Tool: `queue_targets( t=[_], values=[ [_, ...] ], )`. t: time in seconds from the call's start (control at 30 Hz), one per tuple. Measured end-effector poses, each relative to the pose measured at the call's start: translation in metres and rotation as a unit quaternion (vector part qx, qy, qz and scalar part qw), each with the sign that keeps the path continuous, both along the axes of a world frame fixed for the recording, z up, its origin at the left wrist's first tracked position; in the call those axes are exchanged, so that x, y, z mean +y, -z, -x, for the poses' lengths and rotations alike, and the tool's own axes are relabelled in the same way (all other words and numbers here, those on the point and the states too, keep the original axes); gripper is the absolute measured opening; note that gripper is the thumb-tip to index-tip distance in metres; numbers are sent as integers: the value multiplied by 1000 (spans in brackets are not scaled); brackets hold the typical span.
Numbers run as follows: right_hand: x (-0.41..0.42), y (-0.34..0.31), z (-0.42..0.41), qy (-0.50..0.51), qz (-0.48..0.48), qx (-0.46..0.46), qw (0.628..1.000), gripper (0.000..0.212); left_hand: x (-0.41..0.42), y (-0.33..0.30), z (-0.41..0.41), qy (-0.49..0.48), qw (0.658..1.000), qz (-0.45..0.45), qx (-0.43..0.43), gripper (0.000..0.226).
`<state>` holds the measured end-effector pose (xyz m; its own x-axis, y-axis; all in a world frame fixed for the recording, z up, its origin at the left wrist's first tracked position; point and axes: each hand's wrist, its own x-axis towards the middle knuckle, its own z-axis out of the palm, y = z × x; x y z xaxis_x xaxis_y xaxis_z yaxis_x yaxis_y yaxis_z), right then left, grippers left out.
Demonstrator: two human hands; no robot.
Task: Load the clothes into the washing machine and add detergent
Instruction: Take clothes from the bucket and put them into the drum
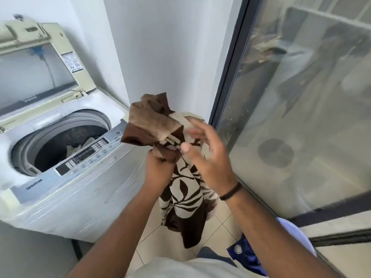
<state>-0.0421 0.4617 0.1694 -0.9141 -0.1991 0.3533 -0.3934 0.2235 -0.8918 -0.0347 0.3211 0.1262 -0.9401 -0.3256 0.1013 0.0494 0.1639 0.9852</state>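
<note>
"TurboDrum" lettering (34, 187) on washer front (80, 193)

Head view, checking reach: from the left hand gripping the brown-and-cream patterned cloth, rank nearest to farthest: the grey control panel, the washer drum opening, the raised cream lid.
From the left hand, which grips the brown-and-cream patterned cloth:
1. Grey control panel, just to its left on the washer's front edge.
2. Washer drum opening, farther left, behind the panel.
3. Raised cream lid, upper left, at the washer's back.

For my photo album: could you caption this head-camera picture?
Left hand grips a brown-and-cream patterned cloth beside the open washing machine; right hand open.
</note>
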Motion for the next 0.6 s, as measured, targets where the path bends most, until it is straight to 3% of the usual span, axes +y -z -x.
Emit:
queue_targets(
  t=[0.1, 0.17, 0.23, 0.33, 0.4, 0.47, 0.53, 0.6],
  values=[
    [23, 54, -1, 66, -79, -60, 993, 91, 1, -20, 7, -26, 989, -135, 47, 18],
    [32, 93, -1, 47, -182, -133, 973, 107, 1, -32, 16, -25, 978, -192, 71, 25],
    [35, 129, 4, 23, -248, -203, 947, 109, -1, -49, 26, -11, 971, -214, 105, 27],
    [26, 164, 24, -1, -245, -269, 931, 91, -13, -75, 41, -3, 965, -213, 154, 29],
    [14, 172, 47, -2, -255, -274, 927, 55, -29, -92, 51, 6, 969, -180, 171, 32],
    [1, 168, 72, 38, -275, -227, 933, 19, -51, -100, 59, 30, 981, -114, 154, 21],
    [-10, 159, 100, 77, -237, -191, 949, 33, -77, -102, 66, 17, 992, -71, 100, 32],
    [-23, 139, 129, 76, -189, -144, 968, 28, -104, -98, 71, -2, 998, -26, 63, 53]
  ],
)
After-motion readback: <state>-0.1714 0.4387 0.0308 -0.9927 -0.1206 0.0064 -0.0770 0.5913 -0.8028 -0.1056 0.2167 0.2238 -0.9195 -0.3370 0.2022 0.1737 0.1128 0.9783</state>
